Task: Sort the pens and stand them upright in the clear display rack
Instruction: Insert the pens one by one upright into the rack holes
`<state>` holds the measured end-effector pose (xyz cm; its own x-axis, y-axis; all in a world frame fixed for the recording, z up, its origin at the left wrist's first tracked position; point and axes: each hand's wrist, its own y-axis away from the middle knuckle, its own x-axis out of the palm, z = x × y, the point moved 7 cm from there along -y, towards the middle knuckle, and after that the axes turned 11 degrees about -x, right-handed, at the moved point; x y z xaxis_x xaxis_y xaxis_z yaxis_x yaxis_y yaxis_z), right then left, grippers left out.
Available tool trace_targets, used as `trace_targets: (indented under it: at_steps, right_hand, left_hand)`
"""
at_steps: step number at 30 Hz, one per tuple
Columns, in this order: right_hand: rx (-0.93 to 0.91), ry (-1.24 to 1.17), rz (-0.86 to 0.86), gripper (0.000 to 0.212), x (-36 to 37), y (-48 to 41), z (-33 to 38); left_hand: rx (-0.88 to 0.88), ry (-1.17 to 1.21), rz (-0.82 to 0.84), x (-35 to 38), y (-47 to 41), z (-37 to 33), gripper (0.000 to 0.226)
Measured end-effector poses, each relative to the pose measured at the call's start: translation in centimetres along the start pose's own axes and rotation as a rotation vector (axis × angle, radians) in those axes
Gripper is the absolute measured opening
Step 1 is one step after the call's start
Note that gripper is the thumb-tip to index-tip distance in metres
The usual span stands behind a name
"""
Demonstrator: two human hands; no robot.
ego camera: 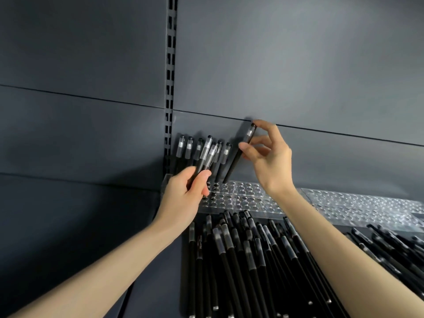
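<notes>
Pens: right hand (268, 154) pinches one pen (239, 154) tilted over the rack (247, 198); it may miss its hole. Left hand (183, 193) grips spare pens (206, 157), which could slip.

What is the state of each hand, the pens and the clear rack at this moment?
left hand: closed around a few black pens, held tilted.
right hand: fingertips pinch one pen near its cap.
pen in right hand: leaning, lower tip at a rack hole.
pens in rack: standing upright in the back row, at its left end.
clear rack: most holes empty.
loose pens: lying flat in a pile in front of the rack.
</notes>
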<state>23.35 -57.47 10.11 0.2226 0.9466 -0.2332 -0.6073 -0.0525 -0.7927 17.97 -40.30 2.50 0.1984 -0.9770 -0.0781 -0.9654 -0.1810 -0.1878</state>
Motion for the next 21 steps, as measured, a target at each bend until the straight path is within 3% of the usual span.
trace_targets:
  at_steps: [10, 21]
  right_hand:
    - [-0.069, 0.120, 0.246, 0.031, 1.7, 0.9, -1.0]
    - [-0.056, 0.168, 0.228, 0.032, 0.6, 1.7, -0.6]
  left_hand:
    - [-0.021, 0.122, 0.061, 0.1, 0.2, -0.3, 0.025]
    - [-0.036, 0.111, 0.053, 0.8, 0.6, 0.0, 0.022]
